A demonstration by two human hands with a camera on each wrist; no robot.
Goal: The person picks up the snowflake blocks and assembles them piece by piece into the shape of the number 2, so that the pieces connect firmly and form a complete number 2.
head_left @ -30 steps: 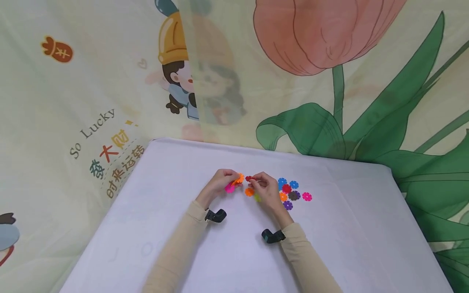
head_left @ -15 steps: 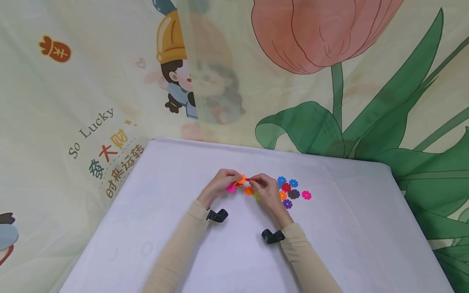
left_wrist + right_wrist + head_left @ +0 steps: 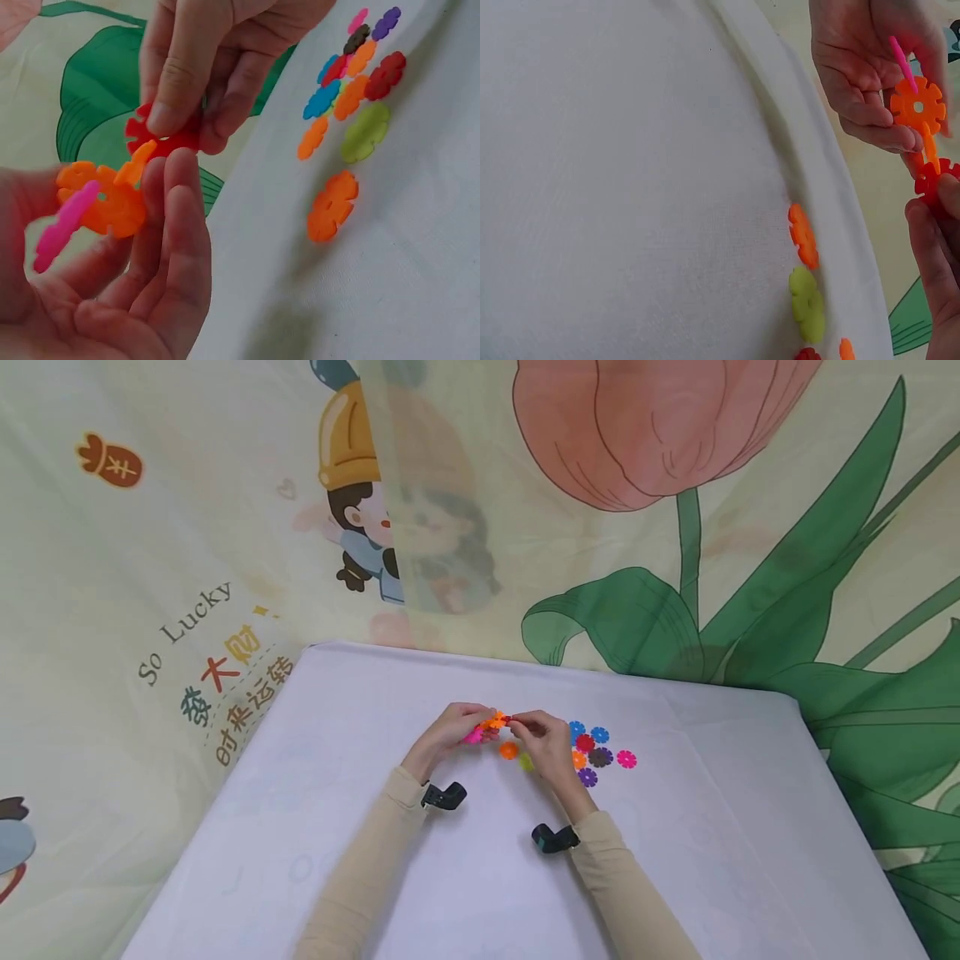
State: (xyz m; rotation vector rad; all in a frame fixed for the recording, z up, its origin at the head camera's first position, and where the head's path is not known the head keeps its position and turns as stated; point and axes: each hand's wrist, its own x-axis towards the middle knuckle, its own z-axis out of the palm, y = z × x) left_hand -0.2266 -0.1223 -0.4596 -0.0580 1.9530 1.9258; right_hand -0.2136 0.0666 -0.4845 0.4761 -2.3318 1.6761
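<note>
My left hand (image 3: 453, 728) holds a small chain of plastic snowflake discs above the table. In the left wrist view, a pink disc (image 3: 66, 226) is slotted into an orange disc (image 3: 124, 206), which joins a second orange disc (image 3: 136, 165) seen edge-on. My right hand (image 3: 549, 745) pinches a red disc (image 3: 184, 139) between thumb and fingers. That red disc touches the edge-on orange one in the right wrist view; how deeply they are slotted cannot be told. Beneath the hands, a loose orange disc (image 3: 509, 751) and a lime green disc (image 3: 527, 762) lie on the table.
To the right of my right hand lie several loose discs, among them a blue one (image 3: 600, 735), a red one (image 3: 585, 743), a purple one (image 3: 588, 777) and a pink one (image 3: 627, 759). A white cloth covers the table (image 3: 720, 827); a printed curtain (image 3: 465, 543) hangs behind it.
The red disc in my right hand has moved left and now meets the orange disc; a gap separated them one second ago. Both hands have risen slightly. The loose discs stay put.
</note>
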